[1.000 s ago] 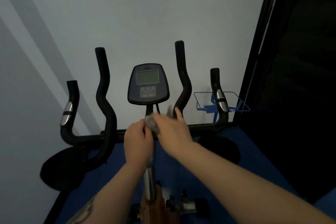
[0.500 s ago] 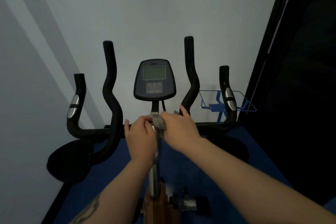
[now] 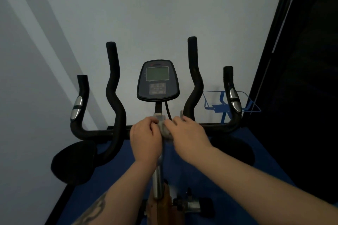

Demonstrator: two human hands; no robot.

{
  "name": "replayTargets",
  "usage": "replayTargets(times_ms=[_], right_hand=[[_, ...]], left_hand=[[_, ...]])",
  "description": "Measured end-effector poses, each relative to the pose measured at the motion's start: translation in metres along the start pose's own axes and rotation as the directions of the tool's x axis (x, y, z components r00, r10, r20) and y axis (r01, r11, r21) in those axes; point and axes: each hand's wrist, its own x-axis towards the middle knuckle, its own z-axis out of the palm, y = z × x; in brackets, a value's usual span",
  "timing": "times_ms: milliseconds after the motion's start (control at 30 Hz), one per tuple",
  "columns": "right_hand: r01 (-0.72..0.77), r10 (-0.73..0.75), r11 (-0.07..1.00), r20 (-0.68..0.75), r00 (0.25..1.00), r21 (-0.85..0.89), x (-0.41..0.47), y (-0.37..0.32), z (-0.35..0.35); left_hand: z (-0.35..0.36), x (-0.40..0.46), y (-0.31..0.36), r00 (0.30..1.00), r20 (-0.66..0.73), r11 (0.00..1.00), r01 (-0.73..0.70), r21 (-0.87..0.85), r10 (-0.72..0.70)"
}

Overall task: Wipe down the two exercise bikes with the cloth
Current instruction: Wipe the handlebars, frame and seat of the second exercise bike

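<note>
At the frame's centre, my left hand [image 3: 145, 140] and right hand [image 3: 186, 136] both pinch the bunched grey cloth [image 3: 164, 129] against the bike's handlebar stem [image 3: 158, 179]; I should wrap it snugly before rubbing.

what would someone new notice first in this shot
Two hands meet at the centre: the left hand and right hand both hold a small grey cloth against the middle of the bike's black handlebar. Just above them stands the console with its pale screen, flanked by tall curved black grips. Behind the right side, a blue wire rack stands out against the pale wall.
</note>
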Motion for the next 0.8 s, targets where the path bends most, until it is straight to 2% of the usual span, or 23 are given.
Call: replayTargets(times_ms=[133, 200, 300, 433, 633, 700, 767, 800], right_hand=[[-0.018, 0.0, 0.995, 0.18, 0.984, 0.098, 0.023, 0.014, -0.014], [-0.021, -0.022, 0.983, 0.227, 0.974, 0.184, 0.034, 0.016, -0.022], [0.036, -0.086, 0.971, 0.206, 0.975, 0.235, 0.024, 0.026, -0.023], [0.159, -0.187, 0.963, 0.116, 0.975, 0.216, 0.019, 0.041, -0.021], [0.151, -0.179, 0.972, 0.148, 0.973, 0.18, 0.032, 0.042, -0.019], [0.105, -0.134, 0.974, 0.135, 0.982, 0.2, 0.027, 0.039, -0.02], [-0.031, -0.024, 0.917, 0.133, 0.991, 0.397, 0.023, 0.032, -0.025], [-0.102, 0.06, 0.845, 0.097, 0.994, 0.525, 0.02, 0.03, -0.029]], left_hand=[[0.0, 0.001, 0.003, 1.0, 0.006, 0.999, -0.024, 0.026, 0.024], [0.0, 0.002, 0.004, 1.0, 0.004, 0.999, -0.031, 0.027, 0.03], [0.0, 0.002, 0.003, 1.0, 0.013, 1.0, -0.022, 0.009, 0.022], [0.0, 0.002, 0.002, 0.999, -0.021, 0.999, -0.03, 0.039, 0.031], [-0.001, 0.002, 0.004, 0.999, 0.009, 0.997, -0.037, 0.062, 0.037], [-0.001, 0.002, 0.005, 1.0, 0.022, 0.998, -0.016, 0.057, 0.014], [-0.003, 0.002, 0.008, 0.999, 0.031, 0.998, -0.009, 0.063, 0.007], [-0.004, 0.002, 0.01, 1.0, 0.028, 0.997, -0.014, 0.075, 0.012]])
